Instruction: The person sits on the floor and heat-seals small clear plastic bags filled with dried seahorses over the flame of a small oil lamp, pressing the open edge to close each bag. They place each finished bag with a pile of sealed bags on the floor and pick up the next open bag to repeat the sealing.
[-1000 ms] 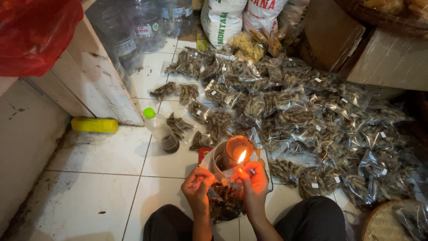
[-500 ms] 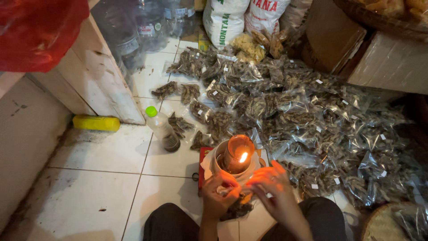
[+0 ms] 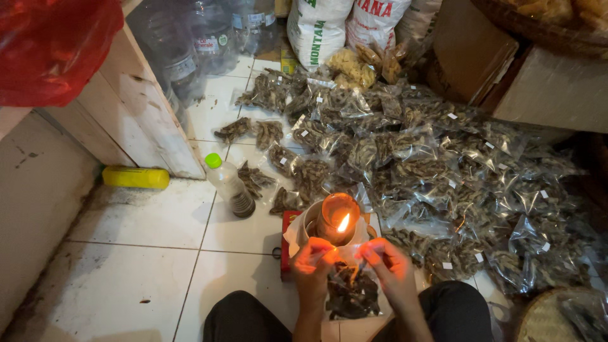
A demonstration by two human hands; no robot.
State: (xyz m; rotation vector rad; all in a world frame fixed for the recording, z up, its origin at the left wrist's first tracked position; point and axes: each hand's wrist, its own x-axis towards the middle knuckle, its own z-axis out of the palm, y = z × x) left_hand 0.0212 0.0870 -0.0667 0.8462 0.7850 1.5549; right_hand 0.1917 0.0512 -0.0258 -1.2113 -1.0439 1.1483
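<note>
I sit on a tiled floor with a small clear plastic bag [image 3: 352, 292] of dark dried pieces held between both hands. My left hand [image 3: 315, 269] pinches the bag's top left corner, my right hand [image 3: 387, 265] the top right. The bag's upper edge is stretched just below the flame of a candle [image 3: 342, 222] burning in a glass jar [image 3: 337, 216]. The jar stands in a white dish on a red base [image 3: 289, 244].
A large heap of similar filled bags [image 3: 437, 171] covers the floor ahead and to the right. A small plastic bottle with a green cap [image 3: 228, 185], a yellow object [image 3: 135, 178], big water bottles [image 3: 190, 44], sacks [image 3: 320, 28], cardboard boxes [image 3: 551, 88] and a woven basket [image 3: 544, 316] surround me.
My right hand came back from the right to the bag's top corner, and both hands now stretch the bag's edge at the flame. The view shifted slightly.
</note>
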